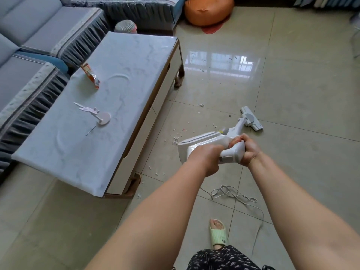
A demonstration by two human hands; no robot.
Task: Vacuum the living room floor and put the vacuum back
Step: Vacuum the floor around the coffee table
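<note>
Both hands are wrapped around the white vacuum (204, 142) here: the left hand (204, 158) grips the rear of the handle, and the right hand (248, 150) is clenched around it just in front, the two nearly touching. The vacuum angles down to the tiled floor (292, 84), with its floor head (251, 118) resting flat on the tiles, off to the right of the low surface (87, 123). Little white scraps (175, 140) are scattered on the floor between the surface and the vacuum. A loose white cord (231, 193) lies tangled on the tiles near a foot in a green slipper (218, 235). On the surface sit a snack wrapper (90, 75) and a small white stand (97, 114). An orange beanbag (208, 10) sits at the far end by the grey sofa (29, 36).
</note>
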